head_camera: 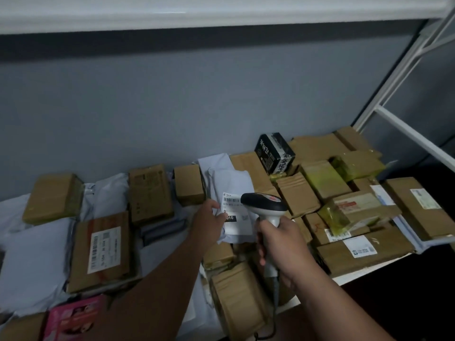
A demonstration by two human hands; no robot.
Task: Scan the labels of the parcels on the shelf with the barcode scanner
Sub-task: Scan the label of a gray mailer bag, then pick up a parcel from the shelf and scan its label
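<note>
Fingers [216, 205] of your left hand [209, 223] pinch the white mailer bag [234, 190] at its label's [235, 212] nine o'clock edge; your right hand [283, 244] wraps the barcode scanner [267, 205], head just beside the label at three o'clock, mid-shelf [357, 275].

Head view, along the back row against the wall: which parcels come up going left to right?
Tilted brown box → grey bag → upright brown box → small brown box → black box → yellow-taped boxes.
</note>
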